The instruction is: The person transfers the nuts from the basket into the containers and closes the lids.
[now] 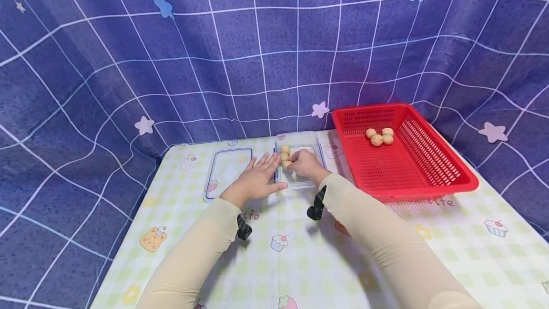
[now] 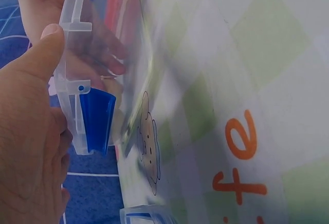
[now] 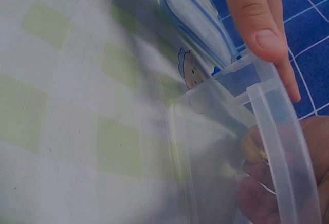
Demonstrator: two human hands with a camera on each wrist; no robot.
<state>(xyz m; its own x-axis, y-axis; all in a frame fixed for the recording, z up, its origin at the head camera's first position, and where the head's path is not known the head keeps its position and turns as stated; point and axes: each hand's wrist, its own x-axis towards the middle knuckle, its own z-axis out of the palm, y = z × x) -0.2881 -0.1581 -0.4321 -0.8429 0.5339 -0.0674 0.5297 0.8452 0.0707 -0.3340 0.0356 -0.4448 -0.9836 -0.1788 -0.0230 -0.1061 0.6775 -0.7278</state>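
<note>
A clear plastic container [image 1: 300, 186] stands on the table, with a few walnuts [image 1: 285, 149] lined along its left inner side. My right hand [image 1: 305, 163] reaches down into it and pinches a walnut [image 3: 253, 146], seen blurred through the wall in the right wrist view. With fingers extended, my left hand [image 1: 256, 181] rests against the container's left rim; its thumb touches the rim in the left wrist view. A blue clip [image 2: 97, 121] hangs from that side. Left of the container lies its clear lid [image 1: 227, 168] with a blue seal.
A red plastic basket [image 1: 369, 175] stands to the right, with several walnuts [image 1: 376, 140] grouped near its back left. A patterned cloth [image 1: 266, 271] covers the table. Behind it hangs a blue curtain [image 1: 274, 75] with a grid and stars.
</note>
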